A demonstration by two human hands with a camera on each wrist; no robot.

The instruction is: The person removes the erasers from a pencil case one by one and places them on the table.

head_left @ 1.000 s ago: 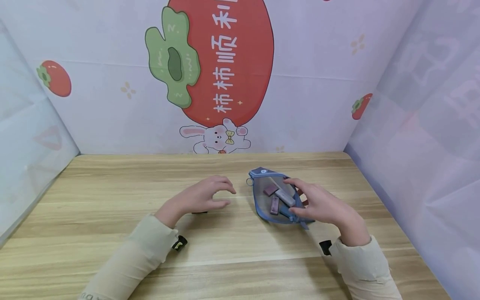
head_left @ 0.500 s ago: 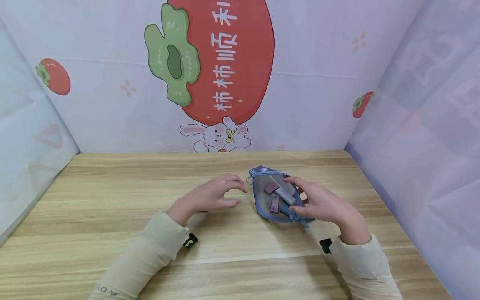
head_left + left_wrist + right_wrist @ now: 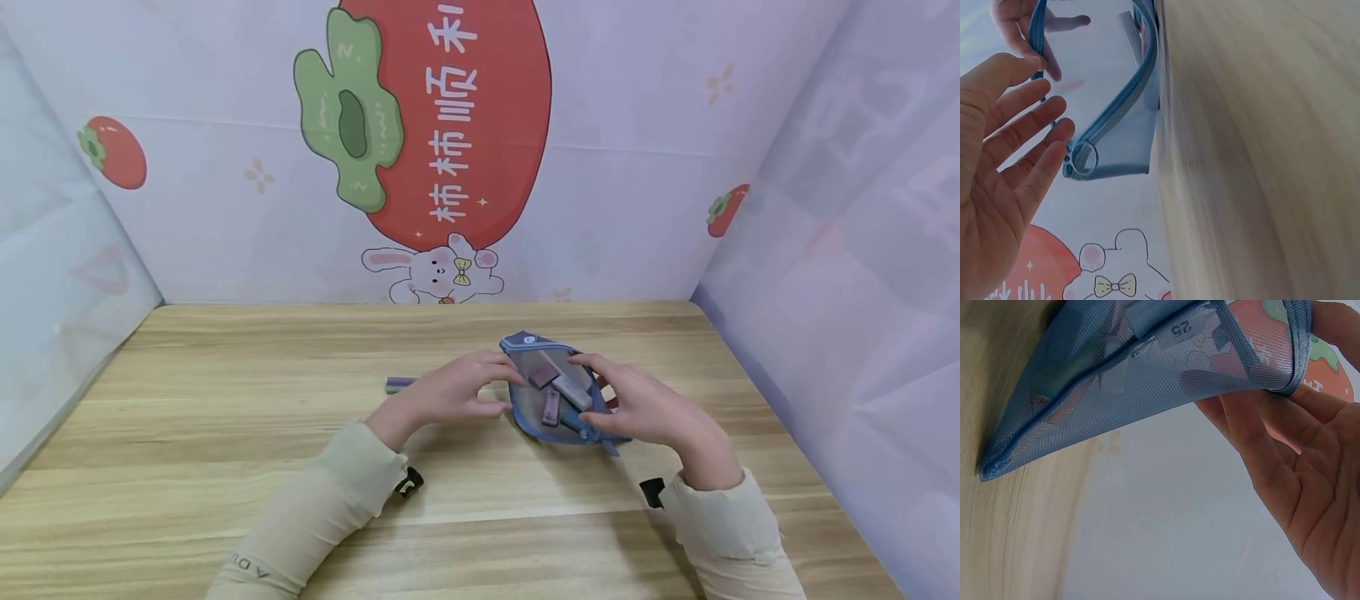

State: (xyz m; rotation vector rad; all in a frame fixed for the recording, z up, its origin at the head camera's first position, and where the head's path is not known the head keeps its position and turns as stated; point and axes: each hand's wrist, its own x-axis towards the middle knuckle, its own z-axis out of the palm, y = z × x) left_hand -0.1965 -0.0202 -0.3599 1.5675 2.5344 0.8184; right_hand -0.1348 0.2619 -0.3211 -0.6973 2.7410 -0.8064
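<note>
A blue mesh zip pouch [image 3: 531,406] stands on the table with its mouth gaping, several small purplish, grey and blue blocks [image 3: 572,392] inside; their kind is unclear. My right hand [image 3: 647,407] holds the pouch's right edge, thumb on the near side and fingers reaching round the rim. At the left edge is my left hand [image 3: 457,390], fingers loosely bent and spread, nothing held. In the left wrist view, the fingers [image 3: 1041,134] of that hand lie beside the zipper [image 3: 1116,103] and its pull ring [image 3: 1085,158]; whether they touch is hard to tell.
A small purple and green bar [image 3: 399,384] lies on the wooden table [image 3: 262,467], partly hidden behind the left wrist. Printed sheets wall in the back [image 3: 615,225] and both sides. A dark wrist mount [image 3: 409,482] sits under the left cuff.
My left hand has moved right, up to the pouch's left edge, and the purple and green bar has come into view behind it. The right hand and pouch have stayed almost still.
</note>
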